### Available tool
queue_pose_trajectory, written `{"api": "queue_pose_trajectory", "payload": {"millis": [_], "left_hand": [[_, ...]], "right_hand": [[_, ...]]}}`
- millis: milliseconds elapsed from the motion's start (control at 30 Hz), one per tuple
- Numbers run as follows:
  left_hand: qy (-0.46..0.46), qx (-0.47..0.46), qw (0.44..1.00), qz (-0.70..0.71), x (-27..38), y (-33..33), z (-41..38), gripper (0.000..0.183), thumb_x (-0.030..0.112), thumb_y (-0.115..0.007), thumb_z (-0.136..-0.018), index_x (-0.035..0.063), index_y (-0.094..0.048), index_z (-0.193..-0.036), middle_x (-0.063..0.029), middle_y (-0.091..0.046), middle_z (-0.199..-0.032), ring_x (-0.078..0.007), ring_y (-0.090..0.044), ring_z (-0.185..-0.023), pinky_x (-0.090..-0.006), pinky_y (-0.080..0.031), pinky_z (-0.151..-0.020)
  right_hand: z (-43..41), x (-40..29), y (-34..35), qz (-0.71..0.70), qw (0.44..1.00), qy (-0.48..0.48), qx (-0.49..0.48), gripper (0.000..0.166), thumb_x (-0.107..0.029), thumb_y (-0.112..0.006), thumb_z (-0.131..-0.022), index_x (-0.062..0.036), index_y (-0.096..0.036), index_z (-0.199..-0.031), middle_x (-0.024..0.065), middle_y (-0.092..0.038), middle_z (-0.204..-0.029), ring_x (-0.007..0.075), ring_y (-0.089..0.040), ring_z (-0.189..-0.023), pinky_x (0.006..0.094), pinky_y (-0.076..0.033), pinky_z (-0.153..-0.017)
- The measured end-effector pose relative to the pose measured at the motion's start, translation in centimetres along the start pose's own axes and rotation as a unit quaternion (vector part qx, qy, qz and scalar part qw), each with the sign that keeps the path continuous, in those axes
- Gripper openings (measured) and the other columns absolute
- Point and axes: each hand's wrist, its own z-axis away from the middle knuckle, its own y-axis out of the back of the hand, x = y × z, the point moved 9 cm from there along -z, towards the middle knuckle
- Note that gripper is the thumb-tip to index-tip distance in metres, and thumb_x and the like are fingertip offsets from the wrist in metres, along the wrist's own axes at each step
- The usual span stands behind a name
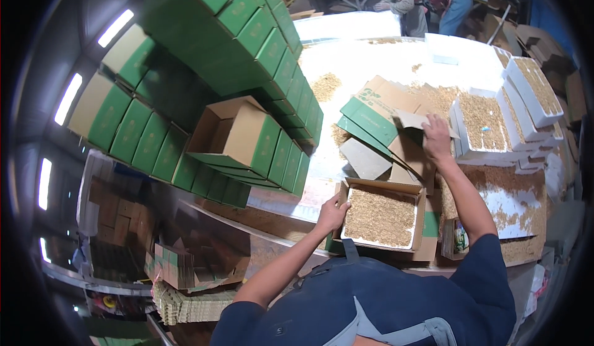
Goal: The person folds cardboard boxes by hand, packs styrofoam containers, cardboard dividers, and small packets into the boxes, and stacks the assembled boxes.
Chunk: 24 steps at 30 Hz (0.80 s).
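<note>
In front of me an open cardboard box (420, 216) holds a white foam tray filled with straw-coloured husks (380, 214). My left hand (333, 213) grips the left wall of this box, thumb over its edge. Beyond the box my right hand (437, 135) pinches a pale cardboard sheet (413, 119), which is tilted up at its left end. Under and beside that sheet lie flat green and brown cardboard pieces (371, 118). A grey sheet (365, 158) rests just behind the box.
Stacked green boxes (278, 74) rise on the left, an open-topped carton (232, 132) among them. Husk-filled white foam trays (482, 118) are piled on the right. Loose husks (327, 86) lie on the white table (362, 58). Two people (408, 3) stand across it.
</note>
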Motion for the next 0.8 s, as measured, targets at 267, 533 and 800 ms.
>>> {"api": "queue_pose_trajectory", "payload": {"millis": [267, 533, 800], "left_hand": [[-0.015, -0.017, 1.0, 0.005, -0.4, -0.1, -0.2, 0.053, 0.033, -0.066, -0.089, 0.0093, -0.057, -0.136, -0.0273, -0.068, -0.113, -0.0396, -0.066, -0.106, -0.0414, -0.051, -0.093], [-0.028, -0.015, 0.999, -0.007, -1.4, 0.0, -0.7, 0.051, 0.037, -0.061, -0.092, 0.0098, -0.058, -0.135, -0.0276, -0.067, -0.111, -0.0418, -0.065, -0.104, -0.0443, -0.051, -0.092], [-0.05, -0.014, 0.998, 0.018, 0.3, 0.4, 0.1, 0.042, 0.035, -0.053, -0.098, 0.0046, -0.064, -0.124, -0.0281, -0.068, -0.104, -0.0423, -0.066, -0.101, -0.0432, -0.052, -0.088]], "right_hand": [[-4.0, -2.3, 19.1, -0.452, 0.882, -0.116, 0.064, 0.032, 0.005, -0.05, -0.093, 0.0029, -0.066, -0.12, 0.0104, -0.072, -0.103, 0.0159, -0.067, -0.092, 0.0266, -0.054, -0.085], [1.0, -11.3, 10.6, -0.414, 0.854, -0.151, -0.278, 0.023, -0.007, -0.064, -0.088, 0.0003, -0.071, -0.109, 0.0157, -0.074, -0.094, 0.0195, -0.069, -0.084, 0.0328, -0.054, -0.078], [5.7, -16.7, 1.3, -0.27, 0.891, -0.096, -0.352, 0.012, -0.01, -0.061, -0.079, -0.0065, -0.069, -0.087, 0.0158, -0.069, -0.084, 0.0366, -0.066, -0.08, 0.0423, -0.053, -0.072]]}}
